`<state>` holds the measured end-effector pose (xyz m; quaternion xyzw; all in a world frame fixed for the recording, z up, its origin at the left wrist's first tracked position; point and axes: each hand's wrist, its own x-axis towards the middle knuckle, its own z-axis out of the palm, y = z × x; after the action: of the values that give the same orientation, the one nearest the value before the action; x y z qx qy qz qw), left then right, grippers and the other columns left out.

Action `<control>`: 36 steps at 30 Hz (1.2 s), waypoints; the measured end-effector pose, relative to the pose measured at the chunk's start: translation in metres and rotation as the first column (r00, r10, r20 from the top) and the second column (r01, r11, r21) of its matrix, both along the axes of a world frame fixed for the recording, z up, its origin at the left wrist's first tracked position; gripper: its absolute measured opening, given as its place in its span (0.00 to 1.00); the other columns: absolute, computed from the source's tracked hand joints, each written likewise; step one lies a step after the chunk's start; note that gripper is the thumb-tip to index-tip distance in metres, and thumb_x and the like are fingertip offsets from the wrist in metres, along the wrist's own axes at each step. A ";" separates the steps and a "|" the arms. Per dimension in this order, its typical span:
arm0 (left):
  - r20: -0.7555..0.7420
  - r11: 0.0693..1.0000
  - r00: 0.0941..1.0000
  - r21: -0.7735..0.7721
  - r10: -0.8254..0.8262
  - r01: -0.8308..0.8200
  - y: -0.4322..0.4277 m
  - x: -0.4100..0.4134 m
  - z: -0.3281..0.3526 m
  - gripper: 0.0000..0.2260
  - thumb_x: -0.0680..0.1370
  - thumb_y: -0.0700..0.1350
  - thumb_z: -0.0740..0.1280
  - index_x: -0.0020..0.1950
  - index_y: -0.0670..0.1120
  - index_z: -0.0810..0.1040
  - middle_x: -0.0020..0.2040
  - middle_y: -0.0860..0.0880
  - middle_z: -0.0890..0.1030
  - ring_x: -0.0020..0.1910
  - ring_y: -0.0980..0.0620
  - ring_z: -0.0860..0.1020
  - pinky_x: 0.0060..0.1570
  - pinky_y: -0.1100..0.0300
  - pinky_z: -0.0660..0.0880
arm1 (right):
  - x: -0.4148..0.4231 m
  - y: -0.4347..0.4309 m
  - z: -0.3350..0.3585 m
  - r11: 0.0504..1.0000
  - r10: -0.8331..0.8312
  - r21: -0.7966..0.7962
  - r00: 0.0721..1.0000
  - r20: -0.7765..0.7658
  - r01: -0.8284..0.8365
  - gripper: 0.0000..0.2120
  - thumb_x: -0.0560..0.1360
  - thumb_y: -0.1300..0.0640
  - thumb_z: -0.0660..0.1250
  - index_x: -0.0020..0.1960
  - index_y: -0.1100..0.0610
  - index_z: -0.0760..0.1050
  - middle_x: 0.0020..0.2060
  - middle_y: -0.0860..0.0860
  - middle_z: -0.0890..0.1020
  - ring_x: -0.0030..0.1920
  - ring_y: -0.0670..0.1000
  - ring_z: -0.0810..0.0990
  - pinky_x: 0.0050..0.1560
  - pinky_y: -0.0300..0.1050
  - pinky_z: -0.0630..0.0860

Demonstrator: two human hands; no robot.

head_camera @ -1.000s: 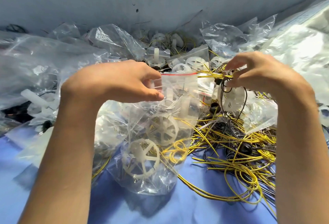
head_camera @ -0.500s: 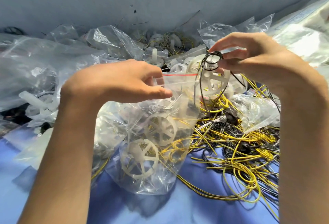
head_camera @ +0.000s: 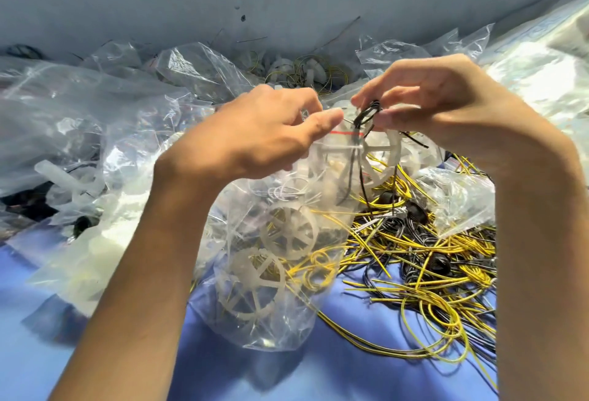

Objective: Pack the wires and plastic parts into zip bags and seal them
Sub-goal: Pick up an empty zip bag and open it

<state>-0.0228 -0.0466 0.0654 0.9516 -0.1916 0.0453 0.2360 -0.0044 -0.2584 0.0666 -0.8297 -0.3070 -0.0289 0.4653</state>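
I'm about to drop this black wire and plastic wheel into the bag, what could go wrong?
The white wheel at the right hand looks wide for the zip bag mouth, which only the left hand holds; it may catch. The black wire dangles and could lie across the seal or hook the yellow wires.

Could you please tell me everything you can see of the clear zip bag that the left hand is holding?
The zip bag is thin, clear, crinkled plastic with a red stripe along its mouth. It hangs roughly upright, its bulging bottom resting on the blue surface. Inside lie white spoked plastic wheels and loops of yellow wire. The left hand pinches its top edge; the right hand holds a black wire coil at the mouth.
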 end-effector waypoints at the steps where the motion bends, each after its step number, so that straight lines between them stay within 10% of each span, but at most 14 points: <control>1: 0.025 1.000 1.000 -0.014 0.000 0.000 -0.002 0.001 -0.002 0.16 0.77 0.63 0.55 0.49 0.54 0.75 0.36 0.54 0.82 0.29 0.64 0.78 0.46 0.55 0.77 | 0.000 0.001 0.000 1.000 0.014 0.009 1.000 0.007 -0.014 0.13 0.71 0.71 0.69 0.47 0.53 0.80 0.46 0.56 0.83 0.46 0.46 0.82 0.51 0.43 0.75; 8: 0.085 0.999 0.996 -0.016 -0.029 0.030 -0.007 0.001 -0.002 0.11 0.78 0.53 0.61 0.36 0.53 0.71 0.34 0.55 0.77 0.34 0.57 0.75 0.42 0.53 0.76 | -0.002 0.006 0.001 0.999 0.026 0.023 1.000 0.014 -0.026 0.13 0.71 0.72 0.69 0.45 0.54 0.79 0.48 0.59 0.83 0.47 0.47 0.82 0.54 0.46 0.77; 14: 0.052 0.998 0.998 0.046 0.034 -0.037 0.002 0.005 -0.003 0.11 0.78 0.53 0.62 0.45 0.47 0.78 0.37 0.49 0.80 0.41 0.46 0.79 0.46 0.48 0.77 | 0.005 0.003 -0.002 0.993 -0.110 0.053 0.993 0.031 0.108 0.06 0.72 0.66 0.71 0.44 0.56 0.78 0.44 0.61 0.82 0.45 0.49 0.81 0.48 0.43 0.71; 20: 0.103 0.995 0.991 0.037 0.090 -0.094 0.015 0.010 -0.003 0.11 0.79 0.53 0.62 0.41 0.50 0.76 0.31 0.55 0.78 0.31 0.65 0.75 0.29 0.70 0.68 | 0.024 -0.010 -0.016 0.871 -0.384 -0.283 0.916 0.116 0.401 0.08 0.72 0.62 0.72 0.44 0.49 0.79 0.40 0.48 0.81 0.44 0.51 0.83 0.39 0.41 0.71; 24: 0.098 0.997 0.992 0.030 0.073 -0.077 0.015 0.011 -0.003 0.10 0.79 0.53 0.61 0.39 0.52 0.74 0.31 0.56 0.78 0.28 0.66 0.75 0.29 0.74 0.68 | 0.026 -0.003 -0.020 0.776 -0.568 -0.211 0.804 0.175 0.594 0.07 0.73 0.58 0.69 0.50 0.49 0.80 0.44 0.48 0.83 0.49 0.50 0.81 0.45 0.41 0.76; 30: 0.093 0.999 0.995 -0.002 0.045 -0.045 0.013 0.009 -0.002 0.10 0.80 0.51 0.60 0.40 0.50 0.74 0.29 0.56 0.79 0.30 0.63 0.77 0.28 0.72 0.67 | 0.014 0.009 -0.014 0.989 -0.051 -0.145 0.984 -0.169 0.027 0.17 0.72 0.38 0.64 0.55 0.46 0.77 0.51 0.43 0.84 0.53 0.42 0.82 0.54 0.41 0.79; 36: 0.087 0.999 0.995 -0.032 0.042 -0.039 0.016 0.008 -0.002 0.09 0.80 0.50 0.61 0.44 0.48 0.75 0.28 0.56 0.76 0.26 0.67 0.74 0.28 0.74 0.67 | 0.014 0.011 -0.018 0.991 0.093 -0.072 0.974 -0.209 -0.110 0.17 0.67 0.46 0.69 0.53 0.52 0.78 0.50 0.51 0.84 0.51 0.49 0.83 0.54 0.45 0.80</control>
<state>-0.0144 -0.0305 0.0636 0.9486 -0.1818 0.0945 0.2410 0.0099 -0.2474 0.0486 -0.8301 -0.3003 0.0933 0.4605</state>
